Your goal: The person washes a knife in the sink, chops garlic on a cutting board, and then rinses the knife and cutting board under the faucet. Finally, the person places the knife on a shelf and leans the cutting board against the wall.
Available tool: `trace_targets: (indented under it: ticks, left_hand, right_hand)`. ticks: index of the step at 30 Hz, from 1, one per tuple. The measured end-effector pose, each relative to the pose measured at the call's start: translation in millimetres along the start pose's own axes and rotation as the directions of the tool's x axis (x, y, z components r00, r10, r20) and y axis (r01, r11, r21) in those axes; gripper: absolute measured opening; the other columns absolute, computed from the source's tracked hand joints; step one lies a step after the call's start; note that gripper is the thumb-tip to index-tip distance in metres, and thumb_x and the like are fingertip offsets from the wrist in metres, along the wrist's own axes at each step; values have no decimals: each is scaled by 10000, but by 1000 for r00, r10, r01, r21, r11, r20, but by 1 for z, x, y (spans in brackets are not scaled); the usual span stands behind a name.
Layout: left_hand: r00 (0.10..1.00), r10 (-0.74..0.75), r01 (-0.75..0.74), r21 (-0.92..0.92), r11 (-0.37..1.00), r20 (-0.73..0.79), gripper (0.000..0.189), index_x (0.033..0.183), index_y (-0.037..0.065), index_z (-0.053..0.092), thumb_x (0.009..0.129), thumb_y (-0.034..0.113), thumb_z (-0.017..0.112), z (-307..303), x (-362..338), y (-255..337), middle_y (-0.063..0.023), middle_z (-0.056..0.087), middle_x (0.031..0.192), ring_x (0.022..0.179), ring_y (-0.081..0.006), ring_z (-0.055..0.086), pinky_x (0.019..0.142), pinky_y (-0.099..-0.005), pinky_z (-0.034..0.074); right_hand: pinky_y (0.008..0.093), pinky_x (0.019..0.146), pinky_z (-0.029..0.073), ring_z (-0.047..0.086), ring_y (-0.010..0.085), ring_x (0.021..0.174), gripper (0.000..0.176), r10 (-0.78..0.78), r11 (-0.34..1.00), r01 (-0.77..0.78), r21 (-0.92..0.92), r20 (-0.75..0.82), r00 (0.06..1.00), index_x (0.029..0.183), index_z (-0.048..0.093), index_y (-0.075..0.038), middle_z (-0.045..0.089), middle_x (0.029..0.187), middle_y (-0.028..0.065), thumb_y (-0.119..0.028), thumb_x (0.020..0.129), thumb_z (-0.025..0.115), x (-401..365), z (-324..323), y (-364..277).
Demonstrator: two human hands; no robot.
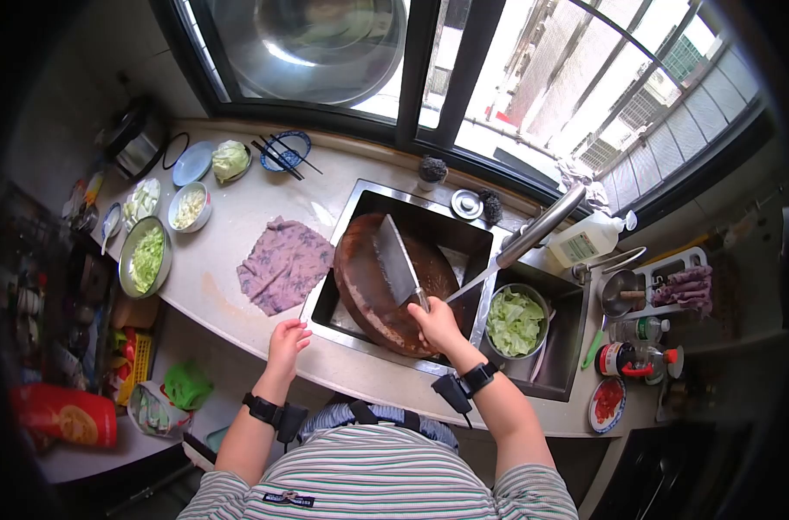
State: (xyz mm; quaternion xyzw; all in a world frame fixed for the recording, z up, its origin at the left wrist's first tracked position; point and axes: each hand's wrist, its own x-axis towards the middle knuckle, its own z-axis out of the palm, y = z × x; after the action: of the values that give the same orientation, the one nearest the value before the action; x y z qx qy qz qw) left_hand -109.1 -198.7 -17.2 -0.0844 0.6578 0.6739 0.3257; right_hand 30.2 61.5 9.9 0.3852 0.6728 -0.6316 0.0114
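My right hand (438,328) is closed round the handle of a cleaver (394,258). The cleaver's broad blade points away from me above a round, dark brown wooden chopping board (360,290). That board lies in the left sink basin (366,195), reaching its front edge. Water (474,284) streams from the faucet (546,225) toward the board's right side. My left hand (287,345) hovers by the counter's front edge, left of the sink, its fingers apart and slightly bent. Nearest to it is a crumpled purple patterned cloth (283,264) on the counter.
A bowl of lettuce (516,321) stands in the right basin (568,347). On the left counter are a bowl of chopped greens (146,257), a white bowl (190,208) and chopsticks (282,158) on a blue-patterned bowl. Bottles (624,360) and a plate of red pieces (607,405) stand right.
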Motion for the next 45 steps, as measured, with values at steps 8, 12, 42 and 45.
trace_targets:
  ticks: [8, 12, 42, 45]
  left_hand:
    - [997, 42, -42, 10, 999, 60, 261, 1064, 7, 436, 832, 119, 478, 8, 4, 5, -109, 527, 1011, 886, -192, 554, 732, -280, 448]
    - [996, 45, -47, 23, 999, 78, 220, 1033, 15, 442, 821, 69, 466, 21, 0, 20, -103, 521, 988, 881, -203, 552, 740, -293, 452]
    - [949, 140, -166, 69, 984, 281, 183, 1007, 3, 480, 831, 46, 464, 77, -13, 40, -99, 571, 941, 859, -154, 563, 721, -241, 451]
    - [909, 124, -183, 115, 976, 398, 176, 994, -11, 490, 844, 71, 449, 112, -16, 48, -110, 568, 945, 822, -152, 571, 707, -242, 462]
  right_hand:
    - [244, 341, 302, 386, 113, 394, 241, 342, 788, -373, 489, 156, 927, 792, 449, -75, 435, 546, 14, -294, 834, 540, 12, -38, 59]
    - [266, 332, 349, 421, 127, 392, 220, 339, 877, -281, 390, -87, 937, 772, 458, -68, 446, 542, 22, -262, 829, 544, 29, -56, 69]
    - [261, 462, 408, 533, 146, 580, 108, -632, -409, 315, -856, 515, 579, 788, 532, -78, 499, 625, 7, -145, 705, 512, -53, -142, -8]
    - [252, 462, 397, 514, 138, 575, 99, -617, -483, 313, -817, 572, 541, 767, 533, -85, 469, 603, -6, -147, 692, 517, -50, -148, -16]
